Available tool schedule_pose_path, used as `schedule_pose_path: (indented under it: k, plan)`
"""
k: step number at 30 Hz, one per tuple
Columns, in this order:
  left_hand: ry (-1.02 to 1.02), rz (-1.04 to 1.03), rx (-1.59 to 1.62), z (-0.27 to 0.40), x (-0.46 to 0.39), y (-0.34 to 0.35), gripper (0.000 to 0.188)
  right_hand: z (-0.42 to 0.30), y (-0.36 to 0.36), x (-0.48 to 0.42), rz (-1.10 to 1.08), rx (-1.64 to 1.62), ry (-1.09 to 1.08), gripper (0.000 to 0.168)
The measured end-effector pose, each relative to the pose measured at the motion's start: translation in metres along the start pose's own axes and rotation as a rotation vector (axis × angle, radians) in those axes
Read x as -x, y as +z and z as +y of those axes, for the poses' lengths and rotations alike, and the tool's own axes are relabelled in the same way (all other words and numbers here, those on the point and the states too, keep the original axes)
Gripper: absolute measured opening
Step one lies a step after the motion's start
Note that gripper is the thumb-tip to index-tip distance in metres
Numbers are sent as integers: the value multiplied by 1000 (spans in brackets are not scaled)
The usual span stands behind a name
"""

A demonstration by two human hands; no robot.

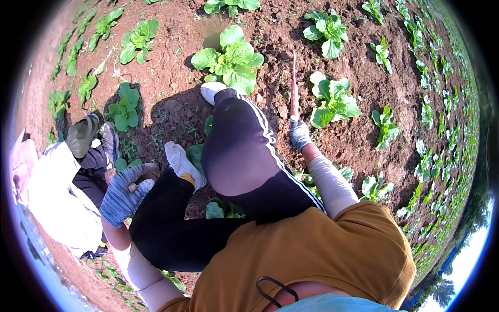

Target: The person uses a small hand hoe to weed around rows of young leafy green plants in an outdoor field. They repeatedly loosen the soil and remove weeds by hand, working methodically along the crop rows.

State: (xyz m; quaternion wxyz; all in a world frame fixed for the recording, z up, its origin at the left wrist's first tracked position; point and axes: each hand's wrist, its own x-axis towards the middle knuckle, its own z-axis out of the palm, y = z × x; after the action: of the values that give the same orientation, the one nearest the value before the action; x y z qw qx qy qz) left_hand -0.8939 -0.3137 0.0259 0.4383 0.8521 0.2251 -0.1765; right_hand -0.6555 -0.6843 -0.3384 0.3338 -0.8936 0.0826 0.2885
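My right hand (299,134), in a grey knit glove, grips the near end of a long, slim red-and-pale tool (294,85). The tool points away from me over loose soil, left of a leafy green plant (334,100); its exact kind is unclear. My left hand (125,193), in a blue-grey knit glove, is raised beside my bent knee with its fingers curled. Something small and tan (133,187) shows among those fingers; I cannot tell whether it is held or a bare fingertip. A larger leafy plant (230,60) grows ahead of my forward shoe.
Rows of leafy plants (385,128) run across the reddish-brown soil (273,23). At my left, close to my left hand, another person (58,191) in white clothing and an olive cap (82,136) is bent low. My white shoe (183,163) stands beside low leaves (195,156).
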Motion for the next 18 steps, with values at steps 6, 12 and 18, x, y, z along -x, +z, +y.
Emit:
schedule_pose_path:
  k: [6,12,18]
  plan:
    - [-50,-43,10,-9,3,4,33,29,-23,36,-56,160,-147,52]
    - [-37,-27,49,-10,0,0,33,-86,-15,-32,101,48,-169,53]
    - [-93,-10,77,-7,-3,1,33,-208,17,-151,-75,-231,38,49]
